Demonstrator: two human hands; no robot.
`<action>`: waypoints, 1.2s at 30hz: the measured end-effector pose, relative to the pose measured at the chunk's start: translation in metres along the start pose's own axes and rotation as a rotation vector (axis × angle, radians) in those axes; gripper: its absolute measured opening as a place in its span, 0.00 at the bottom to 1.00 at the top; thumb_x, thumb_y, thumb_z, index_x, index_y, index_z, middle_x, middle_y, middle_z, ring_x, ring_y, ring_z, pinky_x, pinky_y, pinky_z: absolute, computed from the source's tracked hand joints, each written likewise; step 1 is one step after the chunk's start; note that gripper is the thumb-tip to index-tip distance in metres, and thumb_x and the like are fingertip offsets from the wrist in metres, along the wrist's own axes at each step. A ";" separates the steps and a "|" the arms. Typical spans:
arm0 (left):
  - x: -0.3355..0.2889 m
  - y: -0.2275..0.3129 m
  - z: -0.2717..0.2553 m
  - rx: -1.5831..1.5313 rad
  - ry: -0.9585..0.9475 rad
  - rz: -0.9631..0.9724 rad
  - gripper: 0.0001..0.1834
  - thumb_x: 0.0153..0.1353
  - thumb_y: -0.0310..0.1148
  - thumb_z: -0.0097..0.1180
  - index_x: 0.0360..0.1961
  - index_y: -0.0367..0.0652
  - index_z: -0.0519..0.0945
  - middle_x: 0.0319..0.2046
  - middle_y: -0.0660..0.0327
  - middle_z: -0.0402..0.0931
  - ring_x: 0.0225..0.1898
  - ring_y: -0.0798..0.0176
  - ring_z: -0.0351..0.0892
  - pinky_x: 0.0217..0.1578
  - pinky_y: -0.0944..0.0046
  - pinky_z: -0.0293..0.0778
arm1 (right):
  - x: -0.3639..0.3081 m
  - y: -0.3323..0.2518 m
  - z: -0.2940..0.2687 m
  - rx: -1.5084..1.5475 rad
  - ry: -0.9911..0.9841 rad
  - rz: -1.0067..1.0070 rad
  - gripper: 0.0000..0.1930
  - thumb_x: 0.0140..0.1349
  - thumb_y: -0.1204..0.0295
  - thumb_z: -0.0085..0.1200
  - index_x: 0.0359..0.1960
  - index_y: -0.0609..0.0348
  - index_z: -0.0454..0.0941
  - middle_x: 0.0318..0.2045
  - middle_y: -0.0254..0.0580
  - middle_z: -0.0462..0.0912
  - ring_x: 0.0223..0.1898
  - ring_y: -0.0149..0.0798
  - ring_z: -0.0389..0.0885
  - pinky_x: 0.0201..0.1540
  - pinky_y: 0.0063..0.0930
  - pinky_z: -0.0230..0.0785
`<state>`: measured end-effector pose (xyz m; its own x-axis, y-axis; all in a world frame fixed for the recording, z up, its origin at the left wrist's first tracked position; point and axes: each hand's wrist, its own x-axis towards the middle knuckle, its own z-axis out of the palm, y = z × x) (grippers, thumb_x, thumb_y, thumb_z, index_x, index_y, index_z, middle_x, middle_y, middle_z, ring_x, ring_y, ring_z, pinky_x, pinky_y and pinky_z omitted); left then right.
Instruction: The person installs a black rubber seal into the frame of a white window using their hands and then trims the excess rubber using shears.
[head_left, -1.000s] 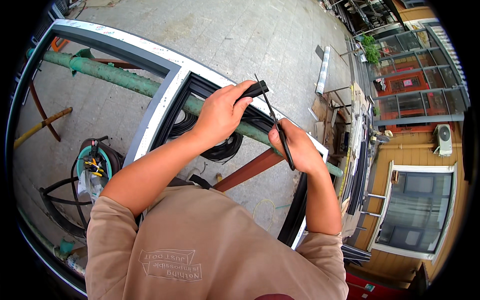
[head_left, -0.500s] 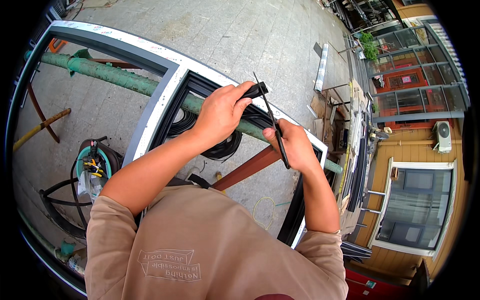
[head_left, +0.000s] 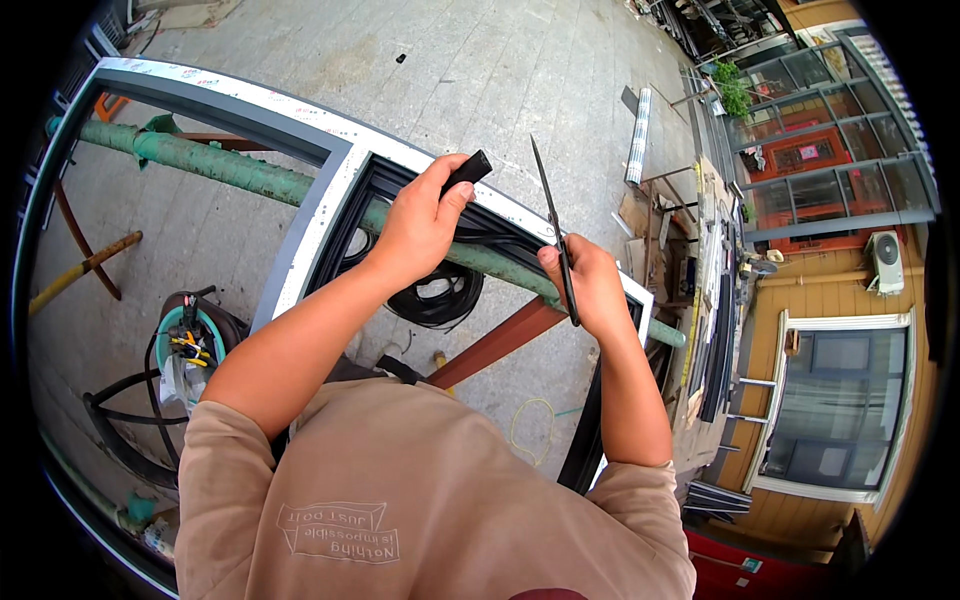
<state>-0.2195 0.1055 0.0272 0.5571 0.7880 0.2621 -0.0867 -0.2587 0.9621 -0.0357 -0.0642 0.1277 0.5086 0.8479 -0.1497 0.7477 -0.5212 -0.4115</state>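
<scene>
My left hand is closed round a black rubber strip, whose blunt cut end sticks out beyond the thumb and finger. To its right, my right hand grips dark, slim scissors, seen nearly edge-on with the blades pointing up and away. Blades and strip are apart. Both hands are above a large grey and white window frame. Below my left hand hangs or lies a coil of black strip; how it joins the held piece is hidden.
A green pipe and a red-brown bar run under the frame. At left stands a bucket of tools. A small black piece is over the paving beyond the frame. Long profiles lie at right.
My left hand has drawn back left with the strip, away from the scissors. The scissors have shifted slightly right. A small black piece now appears over the far paving.
</scene>
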 end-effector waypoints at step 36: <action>-0.019 0.024 0.014 -0.015 0.147 0.020 0.15 0.68 0.27 0.70 0.53 0.33 0.86 0.34 0.50 0.92 0.33 0.65 0.92 0.37 0.63 0.82 | -0.037 -0.060 0.050 -0.247 0.375 -0.174 0.37 0.59 0.41 0.78 0.40 0.64 0.72 0.29 0.56 0.86 0.33 0.62 0.88 0.35 0.51 0.79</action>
<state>-0.2204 0.0766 0.0441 0.4286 0.8561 0.2887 -0.1095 -0.2679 0.9572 -0.1210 -0.0592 0.1130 0.4515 0.8548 0.2559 0.8915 -0.4204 -0.1685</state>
